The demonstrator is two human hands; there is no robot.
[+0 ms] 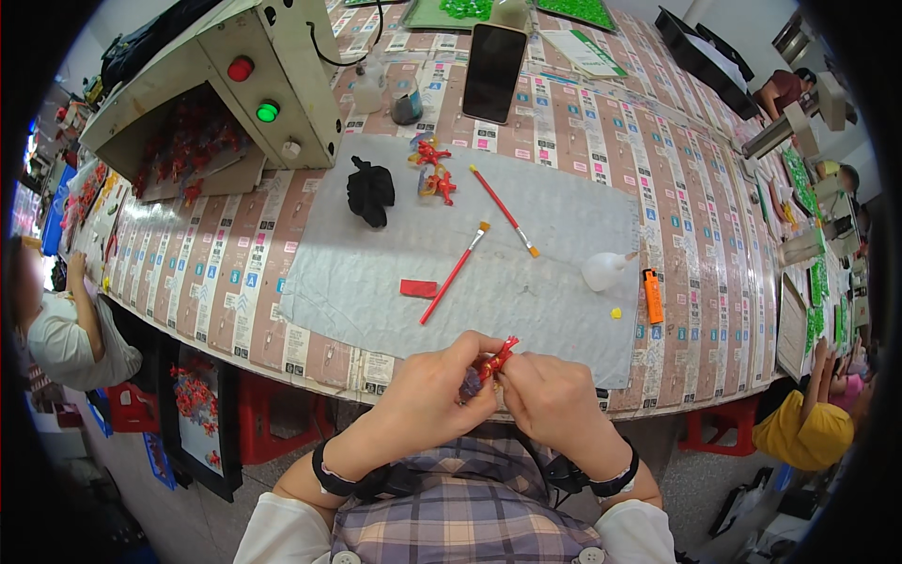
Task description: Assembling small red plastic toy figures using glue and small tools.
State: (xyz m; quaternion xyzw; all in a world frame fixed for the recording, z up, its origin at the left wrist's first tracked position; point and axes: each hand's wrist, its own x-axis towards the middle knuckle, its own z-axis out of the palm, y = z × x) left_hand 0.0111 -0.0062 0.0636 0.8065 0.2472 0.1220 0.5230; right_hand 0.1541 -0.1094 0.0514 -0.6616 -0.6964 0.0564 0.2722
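Observation:
Close to the table's front edge, my left hand (430,390) pinches a small red plastic figurine (495,362) with a purplish translucent part at its lower end. My right hand (556,399) is closed at the figurine's other side, its fingertips against it. Part of the figurine is hidden by my fingers. Beyond my hands, on a grey cloth (564,348), lie two red-handled brushes: one brush (456,274) slants nearer me, the other brush (505,212) farther right. A red block (418,288) rests beside the nearer brush. Two similar figurines (434,184) lie farther back.
Black crumpled cloth (370,192), a white squeeze bottle (606,270) and an orange lighter (653,296) lie around. A phone (494,73) stands at the back. At left is a metal box (291,103) with red figurines inside. Other people sit at both sides.

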